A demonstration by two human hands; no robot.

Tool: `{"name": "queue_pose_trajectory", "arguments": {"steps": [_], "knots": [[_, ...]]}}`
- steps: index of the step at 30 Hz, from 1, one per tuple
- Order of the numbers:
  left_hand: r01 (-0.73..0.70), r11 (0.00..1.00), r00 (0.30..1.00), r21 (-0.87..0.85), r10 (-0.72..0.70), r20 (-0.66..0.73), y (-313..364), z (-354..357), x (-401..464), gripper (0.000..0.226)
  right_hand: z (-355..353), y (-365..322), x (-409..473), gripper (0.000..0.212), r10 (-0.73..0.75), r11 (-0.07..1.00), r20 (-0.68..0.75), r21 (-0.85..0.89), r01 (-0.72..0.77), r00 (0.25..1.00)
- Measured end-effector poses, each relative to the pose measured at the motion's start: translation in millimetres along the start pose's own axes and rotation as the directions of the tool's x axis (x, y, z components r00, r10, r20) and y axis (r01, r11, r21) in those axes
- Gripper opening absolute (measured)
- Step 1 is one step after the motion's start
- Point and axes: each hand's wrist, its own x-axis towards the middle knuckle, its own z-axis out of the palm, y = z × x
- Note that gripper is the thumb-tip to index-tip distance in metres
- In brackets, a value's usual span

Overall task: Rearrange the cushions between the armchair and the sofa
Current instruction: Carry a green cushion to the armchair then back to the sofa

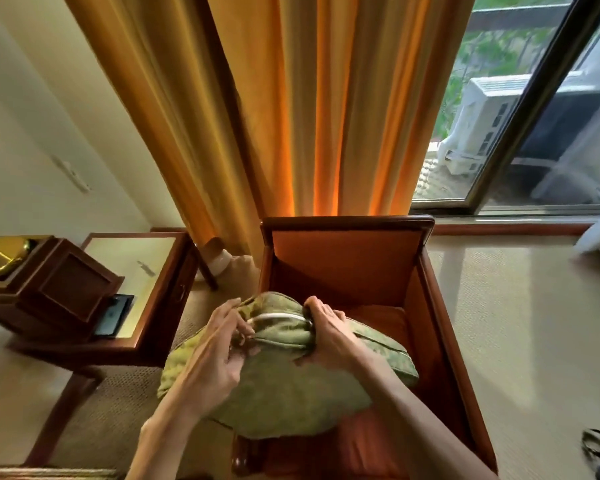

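Here, a green cushion (291,375) is hovering over the armchair (430,278) seat — the left hand (212,358) and right hand (329,337) are gripping its zipped edge, a hold risking slipping as soft fabric bunches.

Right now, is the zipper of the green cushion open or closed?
Partly open at least: a white gap shows along the zipper of the green cushion, between both hands.

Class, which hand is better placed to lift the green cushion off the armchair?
Right. The right hand clamps the cushion's zipped edge over the armchair; the left hand only pinches near the zip.
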Motion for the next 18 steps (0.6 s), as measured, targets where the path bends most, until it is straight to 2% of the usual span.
{"name": "queue_pose_trajectory", "arguments": {"steps": [1,4,6,7,9,12,15,18], "knots": [[0.020,1.000,1.000,0.012,-0.020,0.024,2,1,1,0.048,4,-4,3,0.087,0.003,1.000,-0.021,0.007,-0.003,1.000],[-0.006,0.996,0.997,0.092,-0.002,0.080,13,14,24,0.101,4,-15,7,0.109,-0.006,0.999,-0.011,-0.037,0.005,1.000],[0.041,0.997,0.998,0.058,-0.044,0.041,10,25,47,0.112,6,-17,5,0.128,0.007,0.996,0.010,-0.086,-0.007,1.000],[0.102,0.994,0.995,0.043,-0.103,0.017,4,31,55,0.111,6,-15,2,0.132,0.022,0.995,0.015,-0.098,-0.020,1.000],[0.166,0.986,0.986,0.029,-0.165,-0.038,-2,44,56,0.093,8,-7,-4,0.130,0.037,0.993,0.007,-0.108,-0.036,0.999],[0.117,0.993,0.986,0.033,-0.112,-0.126,1,59,44,0.066,9,15,-14,0.121,0.007,0.996,0.001,-0.086,-0.007,1.000],[0.128,0.990,0.984,-0.063,-0.135,-0.113,-9,62,36,0.060,13,56,-27,0.123,0.033,0.998,0.074,-0.060,-0.029,0.997],[0.185,0.972,0.977,-0.143,-0.198,-0.081,-13,58,33,0.062,11,129,-47,0.129,0.170,0.981,0.216,-0.131,-0.144,0.962]]}}
